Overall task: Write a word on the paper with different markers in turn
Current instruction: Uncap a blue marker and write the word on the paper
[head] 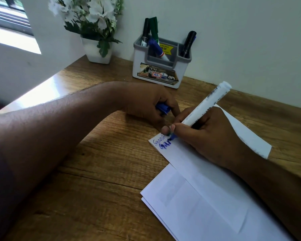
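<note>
My right hand (pixel 207 136) grips a white-barrelled blue marker (pixel 205 105), its tip touching the top left corner of the white paper (pixel 184 159). Two lines of blue writing (pixel 162 142) sit at that corner, the lower one bolder. My left hand (pixel 146 103) is closed around the blue marker cap (pixel 162 108), with a fingertip pressing the paper's edge just above the writing. A grey and white marker holder (pixel 161 65) stands at the back against the wall, with green, black and blue markers (pixel 154 30) upright in it.
A white pot of white flowers (pixel 97 49) stands left of the holder. More white sheets (pixel 198 206) lie under my right forearm near the front. The wooden desk (pixel 94 162) meets the wall behind, and a window is at far left.
</note>
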Action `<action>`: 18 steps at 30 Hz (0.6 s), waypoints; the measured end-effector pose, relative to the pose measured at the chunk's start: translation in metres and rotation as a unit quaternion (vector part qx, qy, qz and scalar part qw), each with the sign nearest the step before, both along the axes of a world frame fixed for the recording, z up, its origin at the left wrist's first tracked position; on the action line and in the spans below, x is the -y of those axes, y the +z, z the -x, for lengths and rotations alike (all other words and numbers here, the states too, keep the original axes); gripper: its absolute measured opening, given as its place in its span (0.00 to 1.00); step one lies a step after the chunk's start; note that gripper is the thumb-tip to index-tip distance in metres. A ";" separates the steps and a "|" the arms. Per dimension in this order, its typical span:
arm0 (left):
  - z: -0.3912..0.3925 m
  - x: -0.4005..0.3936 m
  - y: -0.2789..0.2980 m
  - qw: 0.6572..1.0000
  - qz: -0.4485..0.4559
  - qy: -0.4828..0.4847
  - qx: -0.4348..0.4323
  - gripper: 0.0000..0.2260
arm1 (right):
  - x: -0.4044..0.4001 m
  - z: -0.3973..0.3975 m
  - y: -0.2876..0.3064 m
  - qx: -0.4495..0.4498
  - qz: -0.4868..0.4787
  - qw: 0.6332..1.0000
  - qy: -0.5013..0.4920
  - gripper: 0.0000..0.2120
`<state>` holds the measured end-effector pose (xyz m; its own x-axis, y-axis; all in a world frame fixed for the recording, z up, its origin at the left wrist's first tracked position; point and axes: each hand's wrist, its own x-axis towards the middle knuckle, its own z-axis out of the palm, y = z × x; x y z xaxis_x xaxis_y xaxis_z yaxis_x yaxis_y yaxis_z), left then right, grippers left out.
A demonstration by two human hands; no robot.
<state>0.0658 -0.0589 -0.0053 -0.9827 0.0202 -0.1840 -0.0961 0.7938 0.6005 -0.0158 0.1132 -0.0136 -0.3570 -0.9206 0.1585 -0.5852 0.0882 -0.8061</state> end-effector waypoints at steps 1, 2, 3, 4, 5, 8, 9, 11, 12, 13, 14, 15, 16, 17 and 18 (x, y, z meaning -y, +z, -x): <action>0.000 0.000 0.000 1.000 0.001 0.002 0.000 0.17 | 0.000 0.000 0.000 0.003 0.001 1.000 -0.006 0.06; 0.001 0.000 0.000 1.000 0.000 0.003 0.000 0.17 | 0.000 0.002 -0.002 0.012 0.002 1.000 -0.011 0.07; 0.000 0.000 0.000 1.000 -0.002 0.006 0.000 0.16 | -0.001 0.002 -0.002 0.021 0.002 1.000 -0.013 0.07; 0.000 -0.001 0.001 1.000 -0.005 0.007 0.002 0.16 | -0.001 0.003 -0.003 0.025 0.002 1.000 -0.017 0.07; 0.000 -0.002 0.002 1.000 -0.007 0.007 0.005 0.15 | -0.001 0.004 -0.003 0.022 0.000 1.000 -0.020 0.07; -0.001 -0.002 0.002 1.000 -0.007 0.005 0.007 0.15 | 0.002 0.003 -0.006 -0.004 -0.006 0.999 -0.036 0.07; 0.000 -0.002 0.002 1.000 -0.006 0.004 0.006 0.15 | 0.002 0.003 -0.006 -0.007 -0.006 0.999 -0.042 0.07; 0.000 -0.001 0.001 1.000 -0.006 0.005 0.008 0.16 | 0.002 0.003 -0.004 0.008 0.001 0.999 -0.039 0.06; 0.000 -0.001 0.002 1.000 -0.008 0.004 0.010 0.16 | 0.002 0.002 -0.003 0.017 0.003 0.999 -0.032 0.06; 0.000 -0.001 0.001 1.000 -0.009 0.003 0.011 0.16 | 0.001 0.002 -0.003 0.022 0.000 0.999 -0.027 0.06; 0.000 -0.001 0.001 1.000 -0.006 0.001 0.009 0.16 | 0.001 0.002 -0.003 0.021 -0.003 0.999 -0.026 0.06; 0.000 0.000 0.001 1.000 -0.003 0.002 0.009 0.17 | 0.001 0.001 -0.004 0.012 -0.006 0.999 -0.032 0.06; -0.001 0.000 0.001 1.000 -0.001 0.004 0.011 0.17 | 0.001 0.002 -0.005 -0.002 -0.003 0.999 -0.043 0.06; -0.001 0.000 0.001 1.000 -0.001 0.005 0.013 0.16 | 0.001 0.003 -0.006 -0.015 0.003 0.998 -0.058 0.06; -0.001 0.000 0.001 1.000 -0.004 0.006 0.013 0.16 | 0.001 0.004 -0.006 -0.024 0.010 0.997 -0.066 0.05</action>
